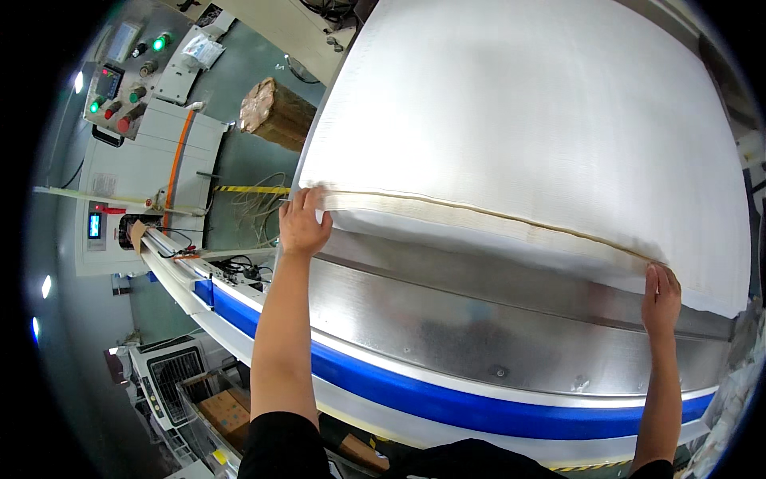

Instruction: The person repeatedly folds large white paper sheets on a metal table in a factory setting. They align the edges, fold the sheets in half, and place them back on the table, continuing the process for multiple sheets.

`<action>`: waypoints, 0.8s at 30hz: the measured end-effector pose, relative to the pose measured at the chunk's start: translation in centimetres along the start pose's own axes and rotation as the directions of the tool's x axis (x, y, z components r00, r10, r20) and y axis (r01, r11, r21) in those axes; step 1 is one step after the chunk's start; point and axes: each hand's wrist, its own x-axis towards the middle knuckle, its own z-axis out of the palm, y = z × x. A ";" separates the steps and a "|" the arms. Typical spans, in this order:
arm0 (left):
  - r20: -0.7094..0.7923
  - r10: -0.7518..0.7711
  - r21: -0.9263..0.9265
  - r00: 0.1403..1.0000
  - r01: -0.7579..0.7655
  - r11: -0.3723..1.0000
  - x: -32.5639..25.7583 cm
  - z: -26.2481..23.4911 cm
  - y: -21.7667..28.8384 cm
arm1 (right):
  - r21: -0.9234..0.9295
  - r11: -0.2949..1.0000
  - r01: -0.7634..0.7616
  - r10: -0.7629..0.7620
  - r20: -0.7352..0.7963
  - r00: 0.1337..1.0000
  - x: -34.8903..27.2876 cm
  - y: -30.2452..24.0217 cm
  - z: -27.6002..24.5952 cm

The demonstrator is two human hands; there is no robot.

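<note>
A wide sheet of white woven fabric (527, 120) lies spread over a metal machine bed (479, 319), its near edge folded into a hem with a thin tan line along it. My left hand (303, 223) grips that folded hem at its left corner, fingers curled over the edge. My right hand (661, 291) pinches the same hem at the far right, near the fabric's lower right corner. Both arms reach forward from the lower edge, in short black sleeves.
A blue and white band (447, 399) runs along the bed's front edge. At the left stand a grey control cabinet (152, 172) with lit buttons (120, 88), a brown wrapped roll (275, 112) on the floor and cardboard boxes (227, 411) below.
</note>
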 end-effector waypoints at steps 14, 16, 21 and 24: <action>-0.143 0.017 -0.124 0.990 -0.035 0.992 -0.6 1.3 -0.5 | 0.178 0.940 0.290 -0.301 0.039 0.953 3.9 -15.3 2.9; -0.154 0.020 -0.129 0.988 -0.040 0.991 -0.7 1.4 -0.4 | 0.214 0.911 0.353 -0.369 0.036 0.929 4.9 -18.8 3.6; -0.170 -0.019 -0.191 0.985 -0.014 0.981 -1.2 1.1 -0.5 | 0.290 0.807 0.514 -0.529 -0.028 0.848 6.9 -27.2 6.1; -0.170 -0.037 -0.224 0.985 -0.002 0.974 -1.0 0.9 -0.3 | 0.375 0.732 0.569 -0.595 -0.054 0.802 7.7 -31.3 7.3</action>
